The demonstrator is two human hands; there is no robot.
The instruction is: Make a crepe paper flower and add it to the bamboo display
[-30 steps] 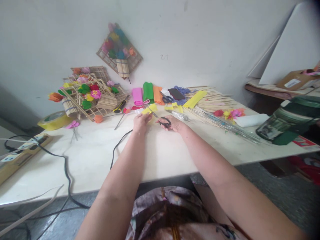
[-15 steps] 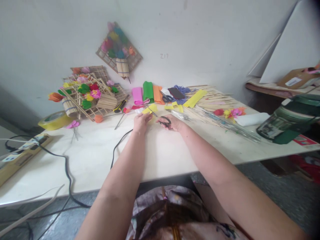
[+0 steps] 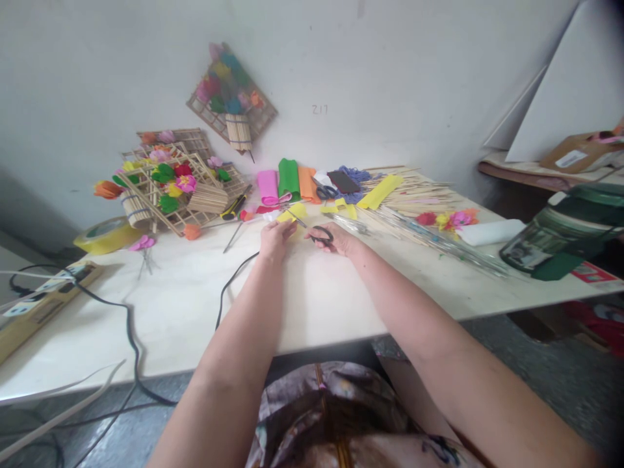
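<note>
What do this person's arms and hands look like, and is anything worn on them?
The left hand and right hand are both ungloved, the forearms bare with no sleeves in view. No watch or bracelet shows on either wrist; rings cannot be made out. A patterned garment in greys and browns shows below.

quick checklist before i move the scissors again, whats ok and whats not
1. Scissors in the right hand: ok, fingers are at the black handles.
2. Yellow paper held by the left hand: ok.
3. Left fingers out of the line of the blades: cannot tell; they are close together, and the detail is too small.
4. Black cable well away from the left hand: not ok, it runs up close beside the wrist.
5. Green bottle away from both hands: ok, it stands far off to the right.
</note>
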